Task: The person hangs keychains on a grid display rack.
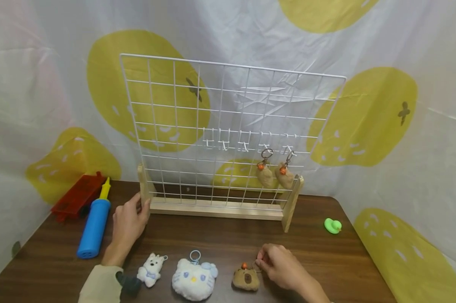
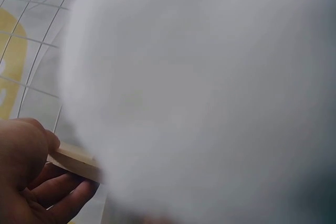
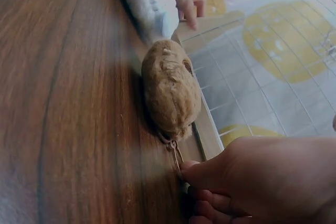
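Note:
My left hand [image 1: 129, 221] grips the left wooden upright [image 1: 143, 185] of a white wire grid rack [image 1: 235, 66], thumb on one side and fingers on the other. My right hand [image 1: 284, 265] pinches the metal ring [image 3: 177, 160] of a brown plush keychain [image 1: 246, 280] at the front of the table. This plush has a dark snout and a small orange ball on its head. Two similar brown plush keychains [image 1: 265, 176] hang from the rightmost hooks on the grid. In the left wrist view, a large blurred white shape hides most of the scene.
A white cat-face plush keychain [image 1: 194, 283] and a small white dog keychain [image 1: 150, 270] lie left of the brown one. Several white hooks [image 1: 244, 146] line the grid. A blue pump [image 1: 94, 227] and red tray [image 1: 78, 197] lie left; a green duck [image 1: 332, 226] sits right.

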Action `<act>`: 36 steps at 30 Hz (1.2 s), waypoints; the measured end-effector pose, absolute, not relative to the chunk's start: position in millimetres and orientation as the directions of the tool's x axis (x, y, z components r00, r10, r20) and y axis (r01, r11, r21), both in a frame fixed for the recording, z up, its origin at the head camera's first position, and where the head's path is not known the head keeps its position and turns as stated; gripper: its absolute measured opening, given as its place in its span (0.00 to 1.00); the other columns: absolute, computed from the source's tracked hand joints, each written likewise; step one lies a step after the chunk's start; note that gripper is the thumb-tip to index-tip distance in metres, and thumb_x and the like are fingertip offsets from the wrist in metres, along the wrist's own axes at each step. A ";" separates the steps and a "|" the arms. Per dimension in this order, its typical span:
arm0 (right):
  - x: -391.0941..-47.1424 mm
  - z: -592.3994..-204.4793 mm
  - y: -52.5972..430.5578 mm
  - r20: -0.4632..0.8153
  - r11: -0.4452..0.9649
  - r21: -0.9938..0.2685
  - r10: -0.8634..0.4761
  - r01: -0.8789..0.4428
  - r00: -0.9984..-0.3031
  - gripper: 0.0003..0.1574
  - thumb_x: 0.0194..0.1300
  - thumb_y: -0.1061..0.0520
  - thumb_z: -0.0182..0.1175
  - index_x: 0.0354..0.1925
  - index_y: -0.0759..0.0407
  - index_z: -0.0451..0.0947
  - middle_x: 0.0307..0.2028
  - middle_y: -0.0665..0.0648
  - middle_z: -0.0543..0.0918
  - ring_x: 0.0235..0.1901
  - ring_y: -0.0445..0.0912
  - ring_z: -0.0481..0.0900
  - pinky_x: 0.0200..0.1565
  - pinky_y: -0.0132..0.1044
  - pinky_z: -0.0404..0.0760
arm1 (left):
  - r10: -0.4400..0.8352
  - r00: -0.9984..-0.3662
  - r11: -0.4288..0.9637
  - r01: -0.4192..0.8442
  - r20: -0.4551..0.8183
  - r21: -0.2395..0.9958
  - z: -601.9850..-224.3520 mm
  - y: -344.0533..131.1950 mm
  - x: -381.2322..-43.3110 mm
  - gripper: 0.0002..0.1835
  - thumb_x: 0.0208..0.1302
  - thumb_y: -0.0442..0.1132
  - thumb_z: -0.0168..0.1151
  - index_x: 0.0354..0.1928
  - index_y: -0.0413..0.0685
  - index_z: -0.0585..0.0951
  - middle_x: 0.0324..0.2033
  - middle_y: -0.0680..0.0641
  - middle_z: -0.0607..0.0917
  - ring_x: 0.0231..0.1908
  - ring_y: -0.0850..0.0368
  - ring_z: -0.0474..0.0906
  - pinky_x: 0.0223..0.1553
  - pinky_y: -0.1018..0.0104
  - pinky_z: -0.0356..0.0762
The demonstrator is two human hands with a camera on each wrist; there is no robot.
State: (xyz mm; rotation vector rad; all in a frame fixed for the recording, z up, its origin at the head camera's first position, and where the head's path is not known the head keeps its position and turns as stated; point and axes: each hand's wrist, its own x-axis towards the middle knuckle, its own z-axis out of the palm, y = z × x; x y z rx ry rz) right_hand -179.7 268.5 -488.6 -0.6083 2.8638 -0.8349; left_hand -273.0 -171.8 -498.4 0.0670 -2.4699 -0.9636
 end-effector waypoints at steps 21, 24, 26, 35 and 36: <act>-185.6 -492.1 272.4 0.212 0.667 -0.587 -0.420 -0.459 -0.882 0.08 0.77 0.61 0.66 0.38 0.51 0.80 0.31 0.43 0.81 0.30 0.30 0.75 0.31 0.28 0.79 | -0.211 -0.880 0.757 0.128 0.425 0.641 -498.3 -171.9 -271.7 0.21 0.81 0.43 0.63 0.66 0.39 0.82 0.51 0.29 0.90 0.48 0.28 0.90 0.52 0.30 0.85; -187.3 -493.8 271.6 0.211 0.649 -0.619 -0.404 -0.441 -0.890 0.06 0.75 0.60 0.68 0.38 0.52 0.83 0.31 0.44 0.84 0.30 0.32 0.78 0.33 0.28 0.81 | -0.215 -0.879 0.756 0.126 0.426 0.642 -498.9 -172.3 -272.2 0.21 0.80 0.43 0.64 0.66 0.39 0.82 0.51 0.29 0.91 0.48 0.28 0.90 0.52 0.30 0.86; -188.7 -495.3 270.2 0.188 0.641 -0.643 -0.397 -0.418 -0.898 0.04 0.74 0.59 0.70 0.39 0.52 0.84 0.31 0.45 0.85 0.30 0.32 0.79 0.32 0.29 0.82 | -0.215 -0.878 0.756 0.127 0.427 0.642 -499.0 -172.6 -272.0 0.20 0.80 0.43 0.64 0.66 0.39 0.82 0.51 0.29 0.91 0.47 0.28 0.90 0.51 0.30 0.86; -192.6 -482.9 248.6 0.014 0.789 -0.551 -0.319 -0.273 -0.948 0.10 0.69 0.50 0.76 0.32 0.47 0.85 0.24 0.41 0.83 0.22 0.34 0.76 0.25 0.32 0.75 | -0.211 -0.879 0.754 0.133 0.429 0.644 -499.4 -171.9 -273.1 0.20 0.80 0.43 0.64 0.66 0.39 0.82 0.50 0.29 0.91 0.46 0.28 0.91 0.49 0.31 0.87; -192.2 -480.2 246.5 -0.007 0.808 -0.527 -0.312 -0.262 -0.950 0.10 0.70 0.51 0.75 0.32 0.47 0.84 0.24 0.41 0.83 0.22 0.35 0.75 0.25 0.34 0.74 | -0.211 -0.877 0.753 0.135 0.431 0.644 -499.5 -171.3 -273.3 0.20 0.80 0.43 0.64 0.66 0.39 0.82 0.49 0.29 0.91 0.46 0.28 0.91 0.49 0.30 0.86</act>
